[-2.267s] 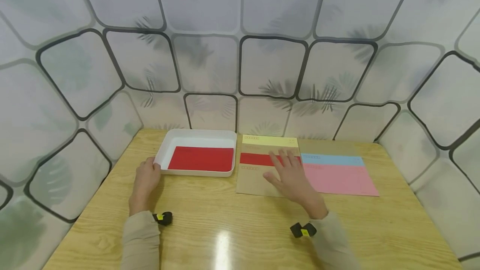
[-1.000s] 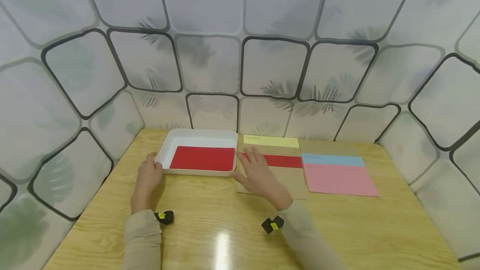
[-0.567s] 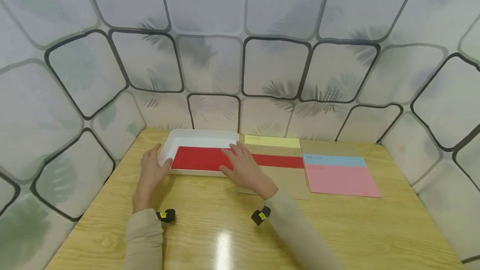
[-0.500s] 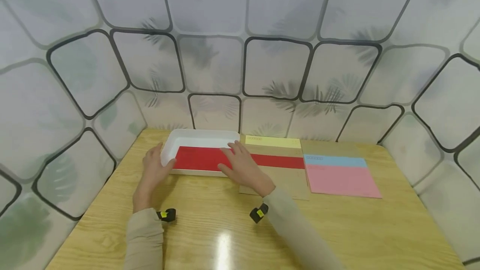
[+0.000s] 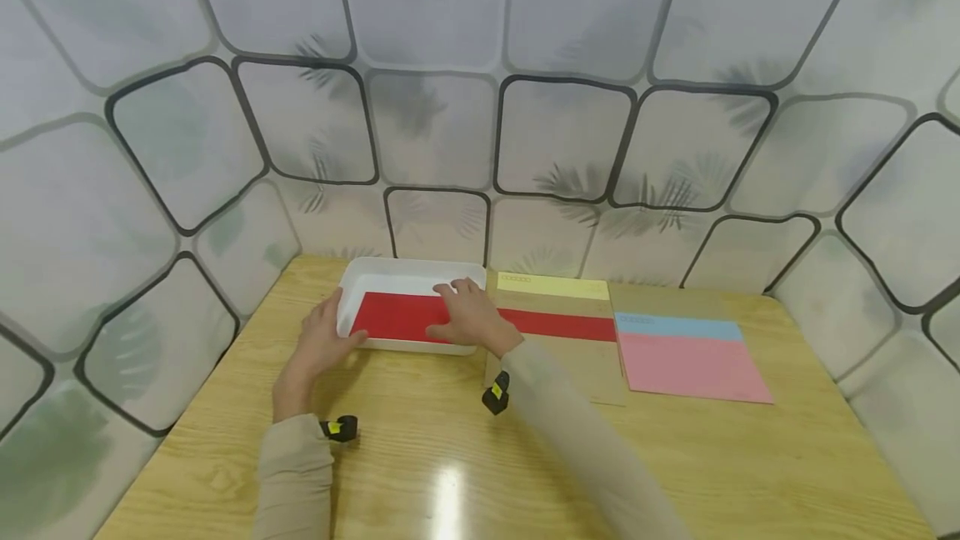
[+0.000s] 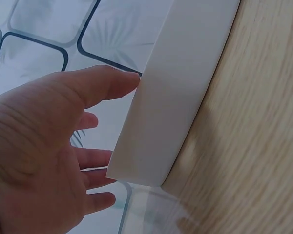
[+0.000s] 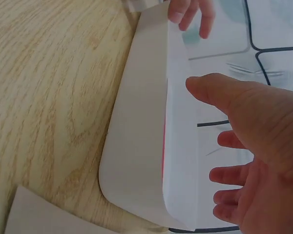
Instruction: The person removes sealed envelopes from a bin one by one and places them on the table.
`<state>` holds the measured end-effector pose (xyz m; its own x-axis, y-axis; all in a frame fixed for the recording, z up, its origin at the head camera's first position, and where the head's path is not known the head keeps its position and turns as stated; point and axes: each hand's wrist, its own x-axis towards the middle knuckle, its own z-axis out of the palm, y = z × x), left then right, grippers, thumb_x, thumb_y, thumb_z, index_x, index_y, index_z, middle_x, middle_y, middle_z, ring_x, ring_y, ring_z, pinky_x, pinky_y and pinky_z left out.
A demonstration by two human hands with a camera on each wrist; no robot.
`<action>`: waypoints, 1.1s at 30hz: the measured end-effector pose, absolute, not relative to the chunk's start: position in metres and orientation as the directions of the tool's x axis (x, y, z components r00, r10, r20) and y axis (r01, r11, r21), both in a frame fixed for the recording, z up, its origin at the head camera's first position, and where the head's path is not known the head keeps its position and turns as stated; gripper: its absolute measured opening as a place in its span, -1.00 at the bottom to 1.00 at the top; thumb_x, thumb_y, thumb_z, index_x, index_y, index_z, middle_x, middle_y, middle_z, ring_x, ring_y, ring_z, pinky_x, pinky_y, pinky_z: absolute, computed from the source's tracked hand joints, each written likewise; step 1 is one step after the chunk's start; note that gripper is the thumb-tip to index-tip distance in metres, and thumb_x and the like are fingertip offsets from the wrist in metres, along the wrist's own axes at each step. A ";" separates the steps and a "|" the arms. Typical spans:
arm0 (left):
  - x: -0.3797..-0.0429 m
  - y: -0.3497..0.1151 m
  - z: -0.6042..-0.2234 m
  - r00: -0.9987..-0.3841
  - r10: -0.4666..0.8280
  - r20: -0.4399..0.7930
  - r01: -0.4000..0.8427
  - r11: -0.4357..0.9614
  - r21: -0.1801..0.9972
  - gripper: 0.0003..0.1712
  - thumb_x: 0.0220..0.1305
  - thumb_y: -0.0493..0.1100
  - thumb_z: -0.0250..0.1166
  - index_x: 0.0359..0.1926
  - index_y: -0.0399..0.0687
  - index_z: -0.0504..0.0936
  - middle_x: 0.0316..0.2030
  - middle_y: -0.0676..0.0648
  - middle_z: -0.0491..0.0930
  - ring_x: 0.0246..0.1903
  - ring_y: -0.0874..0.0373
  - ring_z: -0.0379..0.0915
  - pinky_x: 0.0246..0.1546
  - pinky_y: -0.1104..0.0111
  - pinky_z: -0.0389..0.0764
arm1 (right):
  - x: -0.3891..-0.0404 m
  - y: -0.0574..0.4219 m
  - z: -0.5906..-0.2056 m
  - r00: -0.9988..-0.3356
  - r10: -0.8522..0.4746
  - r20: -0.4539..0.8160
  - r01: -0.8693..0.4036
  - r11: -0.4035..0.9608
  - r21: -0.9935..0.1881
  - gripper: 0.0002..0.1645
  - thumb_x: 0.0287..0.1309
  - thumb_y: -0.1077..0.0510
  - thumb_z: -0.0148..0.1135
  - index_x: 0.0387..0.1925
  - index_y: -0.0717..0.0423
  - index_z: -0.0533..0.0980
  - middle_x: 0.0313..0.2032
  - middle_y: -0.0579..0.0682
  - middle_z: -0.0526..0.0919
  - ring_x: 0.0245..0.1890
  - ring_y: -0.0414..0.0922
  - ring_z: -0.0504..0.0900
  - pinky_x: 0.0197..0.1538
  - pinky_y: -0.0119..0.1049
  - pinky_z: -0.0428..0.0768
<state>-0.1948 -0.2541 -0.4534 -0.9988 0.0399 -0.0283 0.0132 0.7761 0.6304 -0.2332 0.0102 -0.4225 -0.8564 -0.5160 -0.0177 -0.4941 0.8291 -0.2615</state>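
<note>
A white tray point(image 5: 408, 268) stands on the wooden table with a red envelope point(image 5: 397, 317) lying flat in it. My left hand point(image 5: 322, 344) is at the tray's left front corner, thumb and fingers apart. In the left wrist view, the thumb tip appears at the rim of the tray point(image 6: 171, 92); contact is hard to tell. Over the tray's right end hovers my right hand point(image 5: 474, 317), its fingers spread and slightly bent, holding nothing. The right wrist view has that hand point(image 7: 268, 141) above the tray wall point(image 7: 134, 122), with the left fingertips at the far end.
Right of the tray lie overlapping envelopes: yellow point(image 5: 555, 286), red point(image 5: 558, 324) and brown point(image 5: 577, 365). Farther right are a blue one point(image 5: 678, 326), a pink one point(image 5: 693, 365) and a brown one point(image 5: 667, 298). A patterned curtain point(image 5: 555, 132) surrounds the table's back.
My right hand has moved left from above the envelopes to over the tray's right end. The left hand has loosened from the tray's left edge, its thumb and fingers spreading wider.
</note>
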 end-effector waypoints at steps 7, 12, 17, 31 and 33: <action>-0.194 -0.255 -0.454 -0.998 0.038 -0.058 -0.007 0.776 0.631 -0.05 0.34 -0.03 0.24 0.52 -0.30 -0.08 0.44 -0.49 -0.10 0.38 -0.44 -0.13 0.29 -0.33 0.13 | -0.241 0.001 -0.429 -0.883 -0.449 -0.139 -0.415 0.883 -0.219 -0.01 0.16 -0.31 0.26 0.46 0.08 0.18 0.35 0.21 0.33 0.38 0.17 0.24 0.38 0.03 0.31; -0.193 -0.257 -0.455 -0.995 0.035 -0.093 -0.032 0.774 0.633 -0.06 0.34 0.00 0.25 0.51 -0.30 -0.04 0.46 -0.49 -0.15 0.39 -0.45 -0.13 0.29 -0.33 0.14 | -0.246 -0.001 -0.436 -0.897 -0.397 -0.196 -0.364 0.913 -0.186 0.03 0.17 -0.32 0.25 0.48 0.08 0.12 0.38 0.26 0.27 0.40 0.17 0.20 0.41 -0.03 0.26; -0.193 -0.258 -0.455 -0.994 0.034 -0.103 -0.040 0.768 0.639 -0.08 0.35 0.02 0.25 0.50 -0.30 0.00 0.47 -0.47 -0.18 0.39 -0.45 -0.13 0.29 -0.33 0.13 | -0.250 -0.004 -0.443 -0.895 -0.389 -0.218 -0.335 0.910 -0.246 0.04 0.21 -0.29 0.23 0.50 0.15 0.08 0.45 0.30 0.15 0.45 0.19 0.14 0.43 -0.02 0.25; -0.197 -0.262 -0.461 -0.994 0.049 -0.094 -0.024 0.753 0.658 -0.13 0.37 0.06 0.24 0.47 -0.30 0.09 0.49 -0.45 -0.22 0.41 -0.46 -0.14 0.32 -0.31 0.09 | -0.252 -0.010 -0.466 -0.915 -0.382 -0.127 -0.348 0.909 -0.231 -0.14 0.25 -0.25 0.21 0.37 0.16 0.25 0.21 0.21 0.46 0.22 0.12 0.44 0.32 0.00 0.40; -0.196 -0.262 -0.460 -0.994 0.047 -0.095 -0.027 0.751 0.660 -0.13 0.37 0.06 0.24 0.47 -0.31 0.09 0.49 -0.44 -0.22 0.42 -0.45 -0.14 0.32 -0.31 0.09 | -0.252 -0.010 -0.467 -0.918 -0.376 -0.128 -0.343 0.913 -0.219 -0.13 0.24 -0.25 0.22 0.38 0.16 0.24 0.23 0.22 0.45 0.25 0.13 0.42 0.35 0.00 0.37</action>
<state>-0.1963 -0.2618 -0.4605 -0.9944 0.0473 -0.0949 -0.0273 0.7510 0.6597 -0.2524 -0.0104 -0.4668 -0.9178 -0.3757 -0.1281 -0.3433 0.9133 -0.2192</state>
